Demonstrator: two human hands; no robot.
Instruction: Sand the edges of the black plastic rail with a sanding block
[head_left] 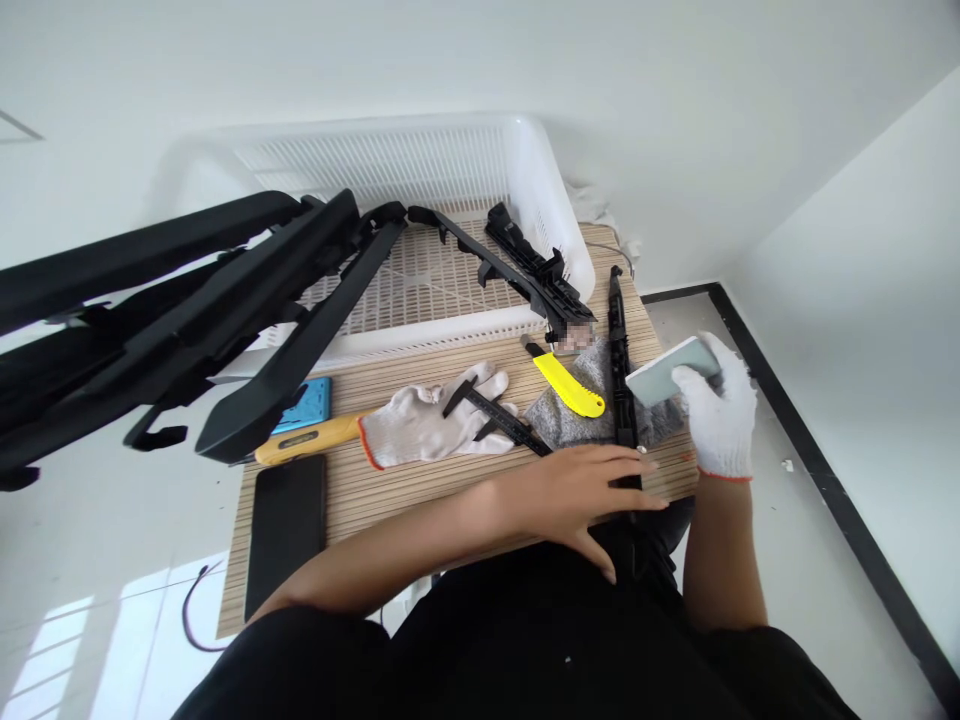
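Observation:
My left hand point(581, 490) is bare, with its fingers apart, lying across the lower end of a long black plastic strip point(619, 350). Whether it presses on the strip or only rests over it, I cannot tell. In a white knit glove with an orange cuff, my right hand point(720, 405) grips a flat pale grey-green block point(675, 370), tilted above the table's right side. Beneath the strip is a grey cloth point(589, 375), and a yellow utility knife point(568, 384) lies on it. A black caliper point(499, 412) rests on an unworn white glove point(431, 425) left of the knife.
A white plastic basket point(420, 335) stands at the back, with black trim pieces point(495, 255) in and over it. More long black pieces point(225, 290) jut out at left. A wooden handle point(311, 440), a blue item point(309, 402) and a black phone-like slab point(286, 525) lie on the table point(375, 500).

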